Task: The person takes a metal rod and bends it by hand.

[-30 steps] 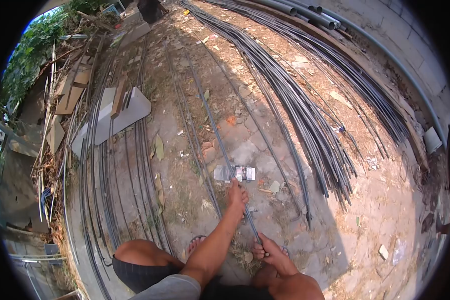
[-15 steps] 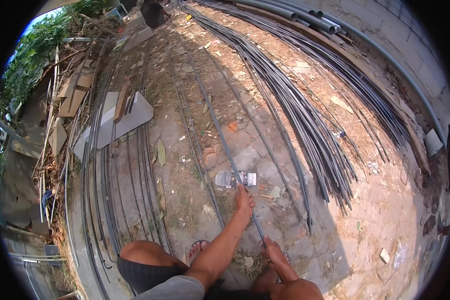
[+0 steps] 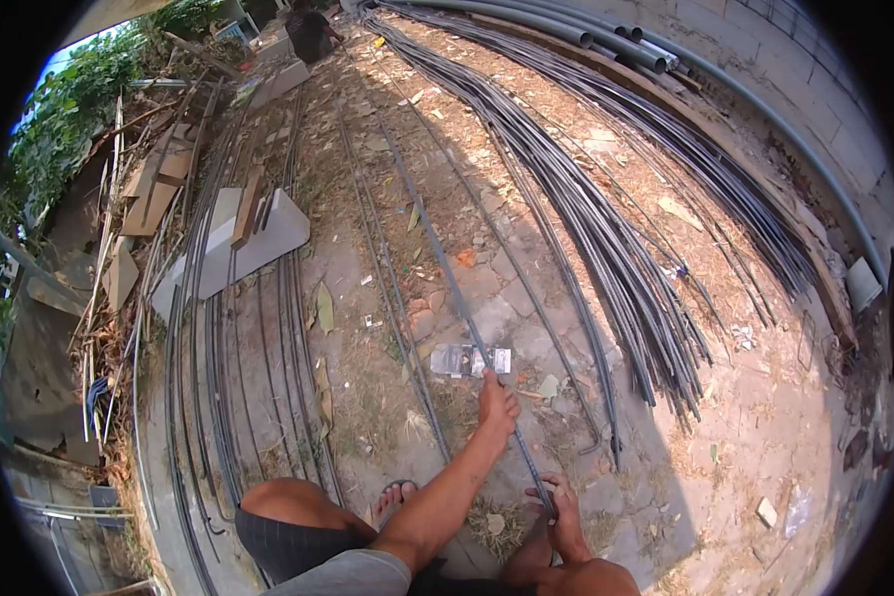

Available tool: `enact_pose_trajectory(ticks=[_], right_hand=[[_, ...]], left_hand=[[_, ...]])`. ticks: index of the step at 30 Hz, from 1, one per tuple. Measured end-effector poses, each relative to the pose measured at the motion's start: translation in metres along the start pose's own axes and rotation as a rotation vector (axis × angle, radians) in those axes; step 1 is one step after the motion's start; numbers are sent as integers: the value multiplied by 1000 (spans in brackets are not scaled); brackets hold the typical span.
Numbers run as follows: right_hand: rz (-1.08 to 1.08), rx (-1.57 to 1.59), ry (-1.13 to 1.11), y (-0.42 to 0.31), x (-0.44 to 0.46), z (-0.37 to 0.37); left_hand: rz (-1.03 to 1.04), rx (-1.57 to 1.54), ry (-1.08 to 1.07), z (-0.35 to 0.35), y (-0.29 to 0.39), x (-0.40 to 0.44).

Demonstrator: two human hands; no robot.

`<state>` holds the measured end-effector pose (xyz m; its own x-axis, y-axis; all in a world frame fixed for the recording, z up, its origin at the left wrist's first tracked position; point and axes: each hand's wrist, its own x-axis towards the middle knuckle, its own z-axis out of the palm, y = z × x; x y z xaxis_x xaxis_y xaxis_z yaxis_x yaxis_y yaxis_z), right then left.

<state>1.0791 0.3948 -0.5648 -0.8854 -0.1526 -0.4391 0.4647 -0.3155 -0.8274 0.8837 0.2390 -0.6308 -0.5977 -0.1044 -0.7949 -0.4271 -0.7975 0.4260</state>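
A long dark steel rebar (image 3: 435,248) runs away from me over the ground, its near part lifted between my hands. My left hand (image 3: 499,399) is closed round it, just on the near side of a flattened printed packet (image 3: 454,360) lying on the ground beneath the bar. Closer to my body, my right hand (image 3: 566,517) is at the bar's near end, fingers bent loosely about it. The very tip is partly covered by that hand.
Several loose rebars (image 3: 556,363) lie on both sides, with a thick rebar bundle (image 3: 596,258) to the right. Grey pipes (image 3: 626,50) rest by the block wall. Boards (image 3: 258,248) and scrap wood are at left. Another person (image 3: 310,38) crouches at the far end.
The rebar's near end and both hands have shifted slightly right and toward me. My right hand's fingers have loosened and spread around the bar.
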Motion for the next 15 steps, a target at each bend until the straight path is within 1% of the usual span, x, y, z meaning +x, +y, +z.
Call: enact_pose_trajectory(ticks=[1,4,6,8,10,13,15], right_hand=[[-19,-12,-59,-2,-2,-2],[-504,-695,-49,8,2,-15],[-477,-601,-5,4,3,-13],[-289,-275,42,-3,2,-7],[60,280,83,-35,-1,15],[485,338,-168,-26,26,-23],[627,159,-100,-27,33,-11]], left_hand=[[-13,-7,-2,1,0,0],[-38,-23,-1,6,2,2],[-48,-26,11,9,4,-2],[-45,-42,-41,12,6,-6],[-42,-59,-73,11,5,-6],[-48,-85,-74,9,3,-3],[-78,-97,-37,8,4,-4]])
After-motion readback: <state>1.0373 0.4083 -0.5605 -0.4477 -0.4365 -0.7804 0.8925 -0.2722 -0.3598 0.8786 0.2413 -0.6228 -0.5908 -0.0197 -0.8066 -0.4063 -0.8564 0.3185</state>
